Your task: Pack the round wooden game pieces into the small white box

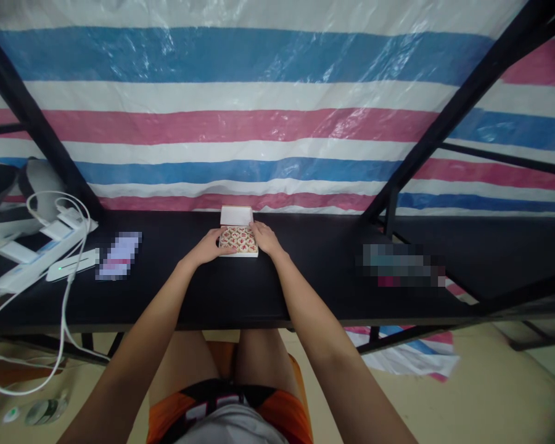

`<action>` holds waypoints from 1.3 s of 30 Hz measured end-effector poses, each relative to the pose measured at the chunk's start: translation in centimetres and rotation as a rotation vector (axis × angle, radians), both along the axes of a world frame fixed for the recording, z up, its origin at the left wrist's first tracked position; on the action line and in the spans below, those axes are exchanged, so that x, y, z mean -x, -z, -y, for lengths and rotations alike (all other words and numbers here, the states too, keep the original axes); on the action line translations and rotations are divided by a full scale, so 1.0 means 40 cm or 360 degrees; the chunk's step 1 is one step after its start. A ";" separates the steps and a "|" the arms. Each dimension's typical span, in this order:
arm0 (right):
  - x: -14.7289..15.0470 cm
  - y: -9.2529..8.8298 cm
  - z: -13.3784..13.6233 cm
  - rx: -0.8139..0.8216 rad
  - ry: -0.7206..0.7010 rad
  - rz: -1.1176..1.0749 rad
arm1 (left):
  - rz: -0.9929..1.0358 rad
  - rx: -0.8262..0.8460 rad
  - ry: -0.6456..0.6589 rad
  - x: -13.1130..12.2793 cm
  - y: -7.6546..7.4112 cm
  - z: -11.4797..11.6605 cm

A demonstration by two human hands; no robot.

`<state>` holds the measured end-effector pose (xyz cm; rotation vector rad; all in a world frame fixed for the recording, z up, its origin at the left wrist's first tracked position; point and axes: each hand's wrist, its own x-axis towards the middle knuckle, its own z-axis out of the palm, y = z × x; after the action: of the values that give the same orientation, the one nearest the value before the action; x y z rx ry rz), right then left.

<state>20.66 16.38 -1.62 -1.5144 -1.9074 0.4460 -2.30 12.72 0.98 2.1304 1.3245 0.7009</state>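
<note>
A small white box [252, 254] of round Chinese chess pieces [238, 239] with red characters sits on the black table. Its white lid [236, 215] is raised at the far side, and the pieces lie packed in rows. My left hand [208, 246] curls around the left side of the box, its thumb along the near edge over the front pieces. On the opposite side, my right hand [265, 238] presses against the right wall, with fingertips by the far right corner. Both hands grip the box between them; some fingertips are hidden behind its edges.
A blurred-out phone-like object [119, 256] lies left, near a white device [73, 265] and a power strip [41, 250] with looping white cables. Another blurred item [402, 265] is on the right. Black metal frame bars [425, 135] rise before a striped plastic sheet [259, 129].
</note>
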 end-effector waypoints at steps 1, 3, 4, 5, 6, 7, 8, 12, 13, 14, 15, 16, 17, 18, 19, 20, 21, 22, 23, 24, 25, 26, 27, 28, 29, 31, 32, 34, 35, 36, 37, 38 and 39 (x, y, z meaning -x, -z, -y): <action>-0.001 -0.001 0.003 -0.0041 0.0013 -0.0028 | -0.0017 -0.0005 0.0018 0.002 -0.003 0.002; -0.009 -0.005 0.013 -0.0152 0.0060 -0.0096 | -0.0044 -0.0014 0.0053 0.006 -0.007 0.003; -0.015 -0.009 0.021 -0.0204 0.0085 -0.0125 | -0.0053 -0.0017 0.0066 0.008 -0.008 0.004; -0.021 -0.012 0.032 -0.0242 0.0106 -0.0147 | -0.0060 -0.0017 0.0071 0.010 -0.009 0.003; -0.028 -0.017 0.044 -0.0258 0.0118 -0.0161 | -0.0067 -0.0017 0.0071 0.011 -0.009 0.003; -0.034 -0.021 0.058 -0.0245 0.0107 -0.0166 | -0.0075 -0.0018 0.0065 0.011 -0.009 0.003; -0.037 -0.024 0.073 -0.0215 0.0084 -0.0170 | -0.0085 -0.0020 0.0056 0.011 -0.010 0.004; -0.030 -0.035 0.130 -0.0079 -0.0047 -0.0125 | -0.0117 -0.0026 0.0027 0.009 -0.010 0.008; -0.024 -0.037 0.140 -0.0066 -0.0070 -0.0112 | -0.0124 -0.0027 0.0025 0.009 -0.009 0.008; -0.018 -0.039 0.149 -0.0065 -0.0088 -0.0104 | -0.0134 -0.0028 0.0022 0.009 -0.009 0.009; -0.012 -0.042 0.156 -0.0069 -0.0101 -0.0097 | -0.0145 -0.0031 0.0022 0.009 -0.008 0.009; -0.008 -0.044 0.162 -0.0077 -0.0112 -0.0087 | -0.0155 -0.0036 0.0023 0.010 -0.007 0.009; -0.004 -0.047 0.166 -0.0084 -0.0123 -0.0072 | -0.0161 -0.0042 0.0026 0.010 -0.007 0.009; -0.003 -0.050 0.169 -0.0087 -0.0129 -0.0053 | -0.0164 -0.0048 0.0032 0.011 -0.007 0.009; -0.003 -0.052 0.171 -0.0088 -0.0129 -0.0032 | -0.0164 -0.0052 0.0040 0.011 -0.006 0.009; -0.005 -0.055 0.172 -0.0091 -0.0129 -0.0010 | -0.0160 -0.0056 0.0047 0.011 -0.006 0.008; -0.008 -0.057 0.173 -0.0101 -0.0129 0.0009 | -0.0158 -0.0056 0.0049 0.012 -0.005 0.007; -0.012 -0.059 0.174 -0.0119 -0.0128 0.0021 | -0.0158 -0.0054 0.0047 0.013 -0.004 0.006; -0.016 -0.062 0.175 -0.0139 -0.0129 0.0027 | -0.0159 -0.0051 0.0044 0.013 -0.002 0.005; -0.020 -0.064 0.176 -0.0158 -0.0137 0.0030 | -0.0161 -0.0049 0.0043 0.014 0.000 0.003; -0.024 -0.066 0.177 -0.0169 -0.0151 0.0035 | -0.0163 -0.0050 0.0043 0.015 0.003 0.001; -0.027 -0.068 0.178 -0.0173 -0.0165 0.0045 | -0.0167 -0.0053 0.0046 0.016 0.005 0.000; -0.028 -0.070 0.180 -0.0170 -0.0182 0.0061 | -0.0172 -0.0060 0.0049 0.017 0.006 -0.001; -0.028 -0.072 0.182 -0.0166 -0.0201 0.0079 | -0.0179 -0.0068 0.0052 0.017 0.007 -0.002; -0.026 -0.073 0.185 -0.0164 -0.0221 0.0098 | -0.0190 -0.0074 0.0052 0.017 0.006 -0.002; -0.020 -0.076 0.189 -0.0176 -0.0250 0.0119 | -0.0209 -0.0075 0.0049 0.016 0.003 -0.002; -0.016 -0.077 0.191 -0.0190 -0.0261 0.0120 | -0.0211 -0.0071 0.0048 0.015 0.001 -0.001; -0.011 -0.080 0.193 -0.0233 -0.0270 0.0102 | -0.0192 -0.0061 0.0052 0.015 -0.003 0.001; -0.011 -0.080 0.192 -0.0261 -0.0270 0.0081 | -0.0175 -0.0055 0.0052 0.015 -0.005 0.002; -0.014 -0.080 0.190 -0.0293 -0.0256 0.0051 | -0.0159 -0.0046 0.0052 0.015 -0.006 0.003; -0.019 -0.079 0.187 -0.0326 -0.0217 0.0015 | -0.0146 -0.0037 0.0050 0.015 -0.006 0.004; -0.026 -0.076 0.182 -0.0354 -0.0142 -0.0023 | -0.0137 -0.0031 0.0051 0.015 -0.006 0.004; -0.035 -0.071 0.176 -0.0369 -0.0033 -0.0055 | -0.0133 -0.0030 0.0052 0.016 -0.006 0.005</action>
<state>22.07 9.33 1.21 -1.3289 -1.8780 0.2480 -2.93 12.53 1.23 2.2131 1.3277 0.6193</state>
